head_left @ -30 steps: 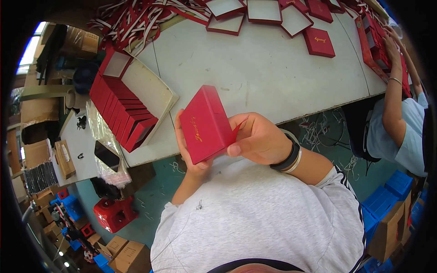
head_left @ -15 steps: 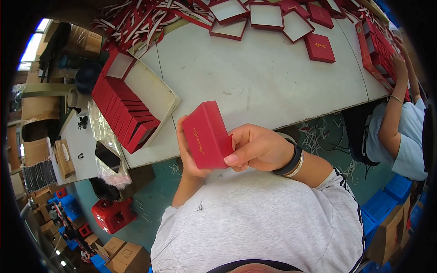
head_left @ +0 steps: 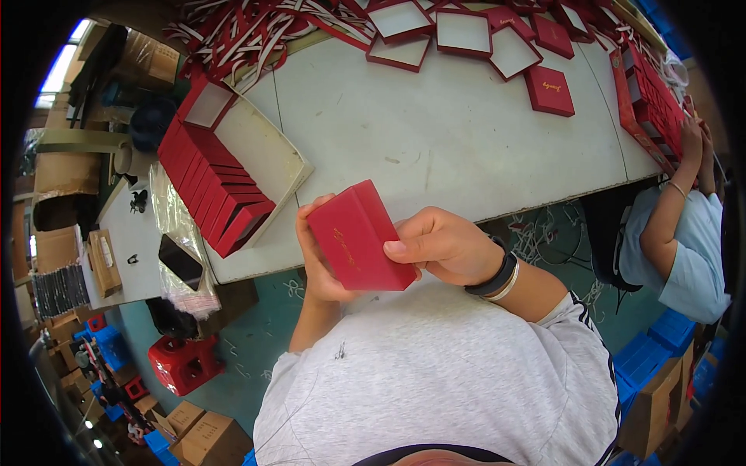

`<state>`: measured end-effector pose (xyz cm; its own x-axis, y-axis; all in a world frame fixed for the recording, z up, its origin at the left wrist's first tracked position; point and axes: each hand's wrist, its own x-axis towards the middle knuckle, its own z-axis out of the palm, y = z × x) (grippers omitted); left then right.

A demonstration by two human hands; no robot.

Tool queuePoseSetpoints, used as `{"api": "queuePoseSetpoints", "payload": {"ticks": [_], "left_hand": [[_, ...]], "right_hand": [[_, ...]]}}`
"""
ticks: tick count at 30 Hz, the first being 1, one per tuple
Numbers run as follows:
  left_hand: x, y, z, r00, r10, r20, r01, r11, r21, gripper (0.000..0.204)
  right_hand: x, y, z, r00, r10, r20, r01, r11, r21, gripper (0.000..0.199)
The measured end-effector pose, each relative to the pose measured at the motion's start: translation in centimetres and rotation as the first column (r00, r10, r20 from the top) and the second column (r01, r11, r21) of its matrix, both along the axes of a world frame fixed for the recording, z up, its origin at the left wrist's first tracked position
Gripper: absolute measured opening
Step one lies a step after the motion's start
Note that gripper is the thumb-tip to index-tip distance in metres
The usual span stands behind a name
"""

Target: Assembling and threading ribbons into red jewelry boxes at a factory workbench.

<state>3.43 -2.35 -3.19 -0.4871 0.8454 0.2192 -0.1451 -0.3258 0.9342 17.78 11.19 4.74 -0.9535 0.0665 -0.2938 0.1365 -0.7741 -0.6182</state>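
A closed red box (head_left: 360, 239) with a small gold mark on its lid is held up in front of the person's chest, just below the near edge of the pale surface (head_left: 458, 132) and not resting on it. The left hand (head_left: 318, 264) sits behind and under the box — its fingers wrap the left edge and its palm backs the underside, so most of that hand is hidden by the box. The right hand (head_left: 443, 247) comes in from the right, thumb pressed flat on the lower right corner of the lid and the other fingers curled behind; a dark band and a light bangle ring that wrist. Both hands are clamped on the box, which is tilted with its lid facing up toward the camera.

On the surface to the left, an open shallow carton (head_left: 260, 159) holds a row of red boxes (head_left: 210, 190) standing on edge. Toward the far edge lie open red trays with white lining (head_left: 464, 31) — beside them a closed red lid (head_left: 549, 90) and a tangle of red and white strips (head_left: 233, 31). At the right edge another person in a light blue shirt (head_left: 684, 248) reaches to a stack of red boxes (head_left: 649, 101). On the floor at lower left stands a red stool (head_left: 184, 363).
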Motion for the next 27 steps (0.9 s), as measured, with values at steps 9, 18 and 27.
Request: {"api": "queuePoseSetpoints", "payload": {"ticks": [9,18,27], "left_hand": [[-1.1,0.2,-0.1,0.999,-0.004,0.035,0.001,0.998,0.064,0.120],[-4.6,-0.9,-0.3,0.955,-0.273,-0.116,0.292,0.935,0.201,0.114],[-5.5,-1.9,-2.0,0.981,0.075,-0.177,-0.119,0.959,-0.255,0.070]], "right_hand": [[-0.9,-0.2,-0.5,0.999,-0.040,0.017,0.040,0.999,-0.002,0.030],[-1.2,0.2,-4.4,0.950,0.173,-0.260,-0.125,0.974,0.190,0.027],[-14.9,6.0,2.1,0.949,-0.200,-0.243,0.227,0.970,0.086,0.015]]}}
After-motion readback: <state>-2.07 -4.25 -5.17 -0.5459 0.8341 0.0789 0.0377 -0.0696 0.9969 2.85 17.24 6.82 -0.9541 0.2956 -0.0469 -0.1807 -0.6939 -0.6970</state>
